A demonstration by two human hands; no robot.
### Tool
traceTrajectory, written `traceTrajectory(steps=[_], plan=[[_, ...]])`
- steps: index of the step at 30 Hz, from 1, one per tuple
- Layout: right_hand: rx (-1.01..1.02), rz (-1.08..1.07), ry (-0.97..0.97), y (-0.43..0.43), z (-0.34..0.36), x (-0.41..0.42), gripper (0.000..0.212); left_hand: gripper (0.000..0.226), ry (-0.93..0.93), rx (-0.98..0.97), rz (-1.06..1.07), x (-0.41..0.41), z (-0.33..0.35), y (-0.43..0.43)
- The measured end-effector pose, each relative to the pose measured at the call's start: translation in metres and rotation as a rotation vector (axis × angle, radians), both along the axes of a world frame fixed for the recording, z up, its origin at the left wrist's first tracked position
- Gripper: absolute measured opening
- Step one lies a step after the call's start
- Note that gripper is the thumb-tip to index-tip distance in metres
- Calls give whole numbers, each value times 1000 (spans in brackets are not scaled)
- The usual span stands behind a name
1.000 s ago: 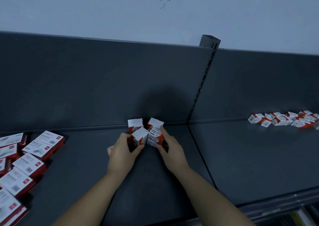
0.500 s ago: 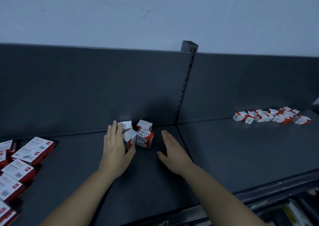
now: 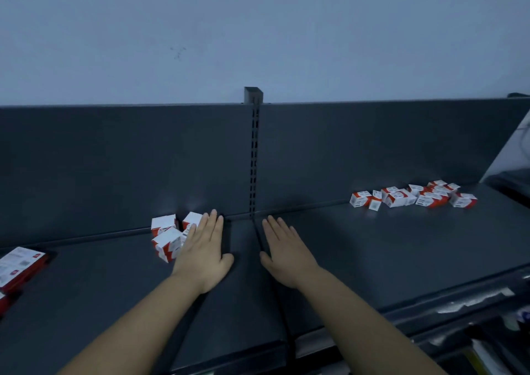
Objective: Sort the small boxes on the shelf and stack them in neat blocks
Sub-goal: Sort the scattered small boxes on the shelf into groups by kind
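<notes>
A small cluster of red-and-white boxes (image 3: 167, 235) stands on the dark shelf (image 3: 372, 248) against the back panel, left of centre. My left hand (image 3: 205, 250) is flat with straight fingers, just right of that cluster and partly covering it. My right hand (image 3: 286, 255) is flat too, palm down above the seam between the two shelf boards, holding nothing. A loose scatter of several more small boxes (image 3: 413, 196) lies at the back right of the shelf.
Larger flat red-and-white boxes (image 3: 18, 265) lie at the far left edge. A slotted upright post (image 3: 253, 156) divides the back panel. The shelf's front lip (image 3: 430, 306) runs along the lower right, with a lower shelf below it.
Both hands let go of the box cluster and flattened out. The view swung right, so the cluster now sits further left and the right-hand scatter is nearer the middle.
</notes>
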State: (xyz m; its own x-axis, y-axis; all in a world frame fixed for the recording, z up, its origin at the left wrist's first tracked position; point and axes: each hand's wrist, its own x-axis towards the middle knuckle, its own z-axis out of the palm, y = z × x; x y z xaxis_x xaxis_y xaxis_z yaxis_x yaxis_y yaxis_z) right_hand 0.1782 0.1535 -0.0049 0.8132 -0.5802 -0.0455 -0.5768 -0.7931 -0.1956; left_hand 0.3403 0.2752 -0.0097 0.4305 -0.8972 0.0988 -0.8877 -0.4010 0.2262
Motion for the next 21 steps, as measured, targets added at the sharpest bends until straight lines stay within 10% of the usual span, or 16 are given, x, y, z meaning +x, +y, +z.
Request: traceTrajectory(steps=[21], plan=[[10, -43, -15, -106, 2, -249, 73, 81, 96, 33, -98, -260, 0, -127]])
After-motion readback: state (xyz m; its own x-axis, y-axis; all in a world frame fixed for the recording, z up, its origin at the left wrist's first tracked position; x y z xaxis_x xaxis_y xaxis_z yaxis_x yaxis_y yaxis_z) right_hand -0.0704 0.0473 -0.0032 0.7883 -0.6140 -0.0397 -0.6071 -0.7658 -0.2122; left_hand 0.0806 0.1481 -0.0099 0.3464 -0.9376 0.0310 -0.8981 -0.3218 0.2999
